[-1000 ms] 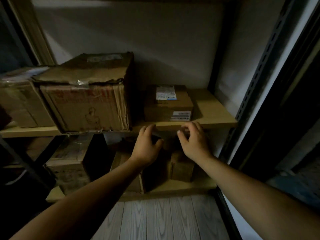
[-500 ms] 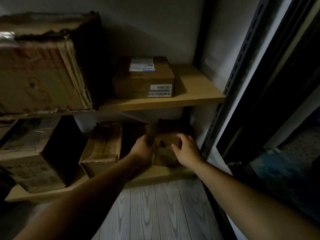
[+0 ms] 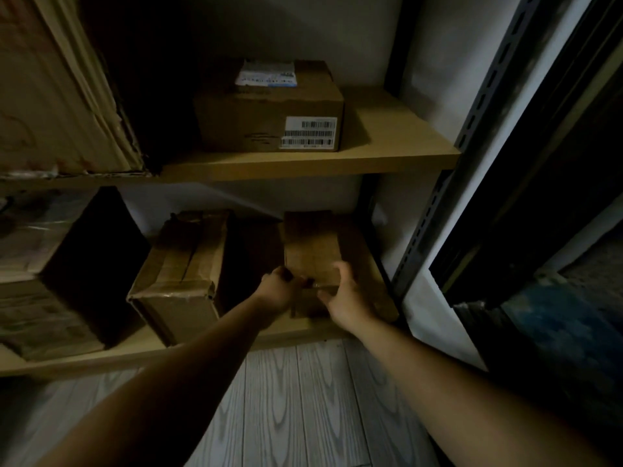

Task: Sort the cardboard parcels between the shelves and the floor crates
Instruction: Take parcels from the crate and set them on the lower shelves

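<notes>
A small brown cardboard parcel (image 3: 312, 251) stands at the right end of the lower shelf (image 3: 101, 358). My left hand (image 3: 278, 291) grips its near left edge with curled fingers. My right hand (image 3: 344, 298) holds its near right side, thumb on the front face. On the upper shelf (image 3: 387, 153) sits a labelled parcel (image 3: 269, 109) with barcode stickers. A taped parcel (image 3: 182, 274) lies left of the one I hold.
A big worn box (image 3: 57, 89) fills the upper shelf's left. Another dark box (image 3: 60, 271) sits at the lower left. A perforated metal upright (image 3: 435, 210) frames the shelves on the right. Grey wood-grain floor (image 3: 303, 409) lies below.
My view dropped from the upper shelf to the lower one. Both hands went down from the upper shelf's edge and closed on the small parcel's near corners.
</notes>
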A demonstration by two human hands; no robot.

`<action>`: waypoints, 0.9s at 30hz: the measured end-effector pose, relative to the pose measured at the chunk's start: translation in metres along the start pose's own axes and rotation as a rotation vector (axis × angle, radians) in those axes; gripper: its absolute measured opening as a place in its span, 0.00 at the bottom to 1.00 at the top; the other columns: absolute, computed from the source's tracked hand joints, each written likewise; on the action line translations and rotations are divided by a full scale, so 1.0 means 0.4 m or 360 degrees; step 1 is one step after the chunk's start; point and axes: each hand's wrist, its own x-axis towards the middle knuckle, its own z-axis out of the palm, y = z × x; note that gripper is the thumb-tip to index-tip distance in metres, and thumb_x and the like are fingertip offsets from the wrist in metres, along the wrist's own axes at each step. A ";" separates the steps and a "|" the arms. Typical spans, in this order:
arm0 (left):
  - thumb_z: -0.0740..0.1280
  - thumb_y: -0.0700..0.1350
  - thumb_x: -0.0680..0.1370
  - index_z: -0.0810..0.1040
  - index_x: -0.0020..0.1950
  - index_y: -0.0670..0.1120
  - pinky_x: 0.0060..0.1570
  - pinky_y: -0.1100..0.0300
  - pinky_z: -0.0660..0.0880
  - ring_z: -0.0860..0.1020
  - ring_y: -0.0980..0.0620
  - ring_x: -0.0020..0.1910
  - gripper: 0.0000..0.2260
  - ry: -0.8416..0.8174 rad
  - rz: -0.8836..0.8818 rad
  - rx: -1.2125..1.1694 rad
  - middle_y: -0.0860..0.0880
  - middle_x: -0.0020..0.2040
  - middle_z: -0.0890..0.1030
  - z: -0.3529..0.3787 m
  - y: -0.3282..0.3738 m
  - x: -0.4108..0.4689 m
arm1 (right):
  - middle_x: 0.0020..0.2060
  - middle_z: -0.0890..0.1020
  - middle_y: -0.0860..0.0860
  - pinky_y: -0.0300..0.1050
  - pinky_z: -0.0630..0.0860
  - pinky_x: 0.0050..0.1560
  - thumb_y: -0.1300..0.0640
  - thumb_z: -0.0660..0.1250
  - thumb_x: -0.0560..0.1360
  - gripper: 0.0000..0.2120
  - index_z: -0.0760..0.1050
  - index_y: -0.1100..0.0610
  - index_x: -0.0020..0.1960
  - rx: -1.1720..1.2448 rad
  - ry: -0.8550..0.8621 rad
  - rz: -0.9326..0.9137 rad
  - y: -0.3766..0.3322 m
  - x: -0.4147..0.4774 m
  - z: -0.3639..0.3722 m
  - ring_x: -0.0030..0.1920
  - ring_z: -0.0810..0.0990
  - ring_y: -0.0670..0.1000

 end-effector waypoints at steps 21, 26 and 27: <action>0.61 0.54 0.79 0.65 0.72 0.48 0.61 0.44 0.74 0.77 0.42 0.56 0.23 0.0096 -0.0206 -0.0370 0.43 0.59 0.75 -0.069 -0.065 -0.068 | 0.62 0.73 0.51 0.40 0.68 0.49 0.55 0.64 0.79 0.17 0.68 0.51 0.66 0.0452 0.0139 -0.0200 -0.032 -0.093 -0.036 0.59 0.72 0.50; 0.59 0.59 0.79 0.69 0.66 0.52 0.54 0.48 0.76 0.77 0.44 0.54 0.19 0.0052 0.0000 -0.0464 0.46 0.58 0.77 -0.052 -0.031 -0.084 | 0.63 0.70 0.50 0.41 0.70 0.50 0.55 0.66 0.77 0.17 0.70 0.52 0.65 -0.0150 0.0256 -0.0456 -0.035 -0.099 -0.022 0.60 0.72 0.52; 0.60 0.59 0.78 0.69 0.65 0.52 0.51 0.48 0.76 0.78 0.45 0.53 0.19 0.0038 0.0010 -0.0487 0.46 0.56 0.77 -0.047 -0.023 -0.086 | 0.64 0.69 0.50 0.41 0.71 0.51 0.56 0.66 0.76 0.17 0.71 0.53 0.65 -0.0249 0.0270 -0.0541 -0.035 -0.103 -0.015 0.60 0.72 0.52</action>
